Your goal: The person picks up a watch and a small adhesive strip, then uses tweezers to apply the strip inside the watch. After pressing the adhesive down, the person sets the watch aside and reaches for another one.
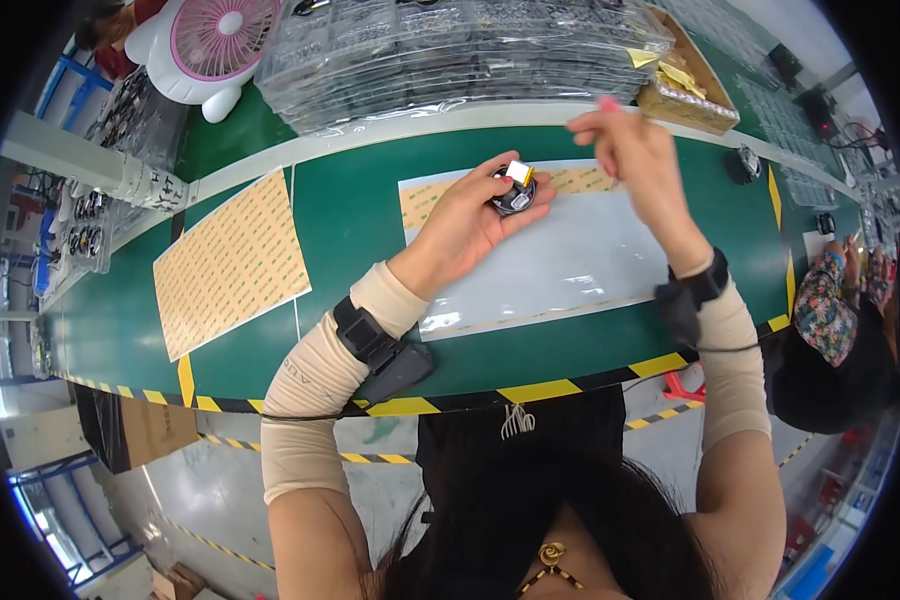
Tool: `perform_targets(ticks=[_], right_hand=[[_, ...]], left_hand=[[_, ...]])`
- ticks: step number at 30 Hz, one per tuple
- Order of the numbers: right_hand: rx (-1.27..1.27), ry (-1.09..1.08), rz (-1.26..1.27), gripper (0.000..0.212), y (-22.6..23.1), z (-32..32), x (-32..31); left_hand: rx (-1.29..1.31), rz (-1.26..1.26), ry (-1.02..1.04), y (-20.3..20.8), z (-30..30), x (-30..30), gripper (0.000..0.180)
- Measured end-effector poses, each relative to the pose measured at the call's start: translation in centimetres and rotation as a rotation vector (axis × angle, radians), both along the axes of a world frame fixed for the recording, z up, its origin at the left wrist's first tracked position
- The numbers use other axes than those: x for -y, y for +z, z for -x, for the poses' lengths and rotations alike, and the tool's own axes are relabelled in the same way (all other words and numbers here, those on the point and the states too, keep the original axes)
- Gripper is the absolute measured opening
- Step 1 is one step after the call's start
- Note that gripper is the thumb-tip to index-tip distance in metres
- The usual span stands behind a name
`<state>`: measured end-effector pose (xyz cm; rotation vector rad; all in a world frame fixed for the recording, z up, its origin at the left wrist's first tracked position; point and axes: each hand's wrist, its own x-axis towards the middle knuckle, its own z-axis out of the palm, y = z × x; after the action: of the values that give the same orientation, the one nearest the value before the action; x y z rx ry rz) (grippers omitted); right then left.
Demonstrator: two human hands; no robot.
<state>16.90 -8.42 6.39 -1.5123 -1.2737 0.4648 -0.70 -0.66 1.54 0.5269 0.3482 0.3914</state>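
My left hand [470, 215] holds a small round black part [514, 194] with a silver and yellow piece on top, lifted over the glossy white sheet [570, 265] on the green bench. Raised to the right of the part is my right hand [635, 150], fingertips pinched together; whether anything thin is between them I cannot tell. Both forearms wear beige sleeves and black wrist devices.
A tan sheet of sticker rows [232, 262] lies at left. Stacked clear trays of parts [450, 50] line the far side, next to a pink and white fan [215, 45] and a cardboard box [685, 95]. A person in a floral sleeve [825, 305] sits at right.
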Motion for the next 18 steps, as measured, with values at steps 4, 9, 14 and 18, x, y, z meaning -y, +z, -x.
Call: perform_targets(ticks=[4,9,14,18], right_hand=[[-0.252,-0.071,0.102,0.046,-0.8,-2.8,2.4],[-0.826,0.1,0.152,0.04,-4.1,-3.8,3.6],[-0.699,-0.02,0.231,0.028,-4.2,-1.7,3.2],[-0.739,-0.006,0.236,0.019,-4.8,-2.1,3.4]], left_hand=[[-0.279,-0.473,0.0,-1.1,0.4,-0.2,0.037],[-0.548,-0.956,-0.067,0.2,0.4,-1.0,0.038],[-0.304,-0.359,0.024,-0.1,0.3,-1.3,0.035],[-0.151,-0.046,0.049,0.0,0.0,-1.2,0.032]])
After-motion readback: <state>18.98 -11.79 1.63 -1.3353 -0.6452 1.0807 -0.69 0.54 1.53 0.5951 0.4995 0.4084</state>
